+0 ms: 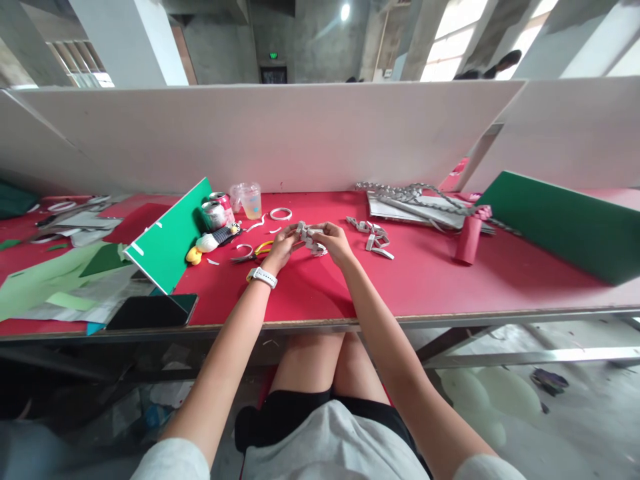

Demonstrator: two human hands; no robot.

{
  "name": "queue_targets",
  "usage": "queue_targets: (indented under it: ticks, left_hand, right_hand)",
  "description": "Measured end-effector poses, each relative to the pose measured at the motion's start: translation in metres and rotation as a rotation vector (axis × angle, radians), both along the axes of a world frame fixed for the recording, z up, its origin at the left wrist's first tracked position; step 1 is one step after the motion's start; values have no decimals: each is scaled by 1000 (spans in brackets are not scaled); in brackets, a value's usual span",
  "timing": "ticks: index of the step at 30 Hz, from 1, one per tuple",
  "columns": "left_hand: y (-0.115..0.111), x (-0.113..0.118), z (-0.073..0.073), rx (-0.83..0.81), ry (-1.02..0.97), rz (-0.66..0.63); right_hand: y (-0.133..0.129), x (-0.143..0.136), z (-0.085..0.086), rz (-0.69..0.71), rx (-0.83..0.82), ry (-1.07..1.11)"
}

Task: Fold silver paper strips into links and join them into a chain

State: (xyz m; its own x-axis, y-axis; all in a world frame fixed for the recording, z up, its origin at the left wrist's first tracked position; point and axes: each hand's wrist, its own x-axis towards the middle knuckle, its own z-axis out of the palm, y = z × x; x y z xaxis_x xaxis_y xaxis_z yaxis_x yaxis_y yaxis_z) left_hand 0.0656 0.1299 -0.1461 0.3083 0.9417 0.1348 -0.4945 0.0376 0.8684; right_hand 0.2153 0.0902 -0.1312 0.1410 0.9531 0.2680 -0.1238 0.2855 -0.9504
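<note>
Above the red table (310,293), both hands meet at a chain of folded whitish-grey paper links (313,241). My left hand (283,247), with a white watch (264,277) on its wrist, pinches the chain's left side. My right hand (335,241) is closed on its right side, thumb and fingers together. Part of the chain hangs below the fingers; the exact grip is partly hidden. Just left of my left hand lie yellow-handled pliers (263,249) and a white tape ring (243,251). More folded paper pieces (373,237) lie to the right of my right hand.
A green board (175,240) stands at left beside cans (215,215), a plastic cup (251,201) and a small doll (205,245). A phone (153,312) lies at the front edge. At right are braided grey strips (413,193), a red cylinder (469,239) and another green board (565,227).
</note>
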Motion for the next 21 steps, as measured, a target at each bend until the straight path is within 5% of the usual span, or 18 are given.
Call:
queue_targets:
  ticks: [8, 21]
  left_hand:
    - [-1, -1, 0, 12, 3, -11]
    - [-3, -2, -2, 56, -1, -68]
  right_hand:
    - [2, -1, 0, -272, 155, -213]
    - [-10, -11, 5, -331, 195, -360]
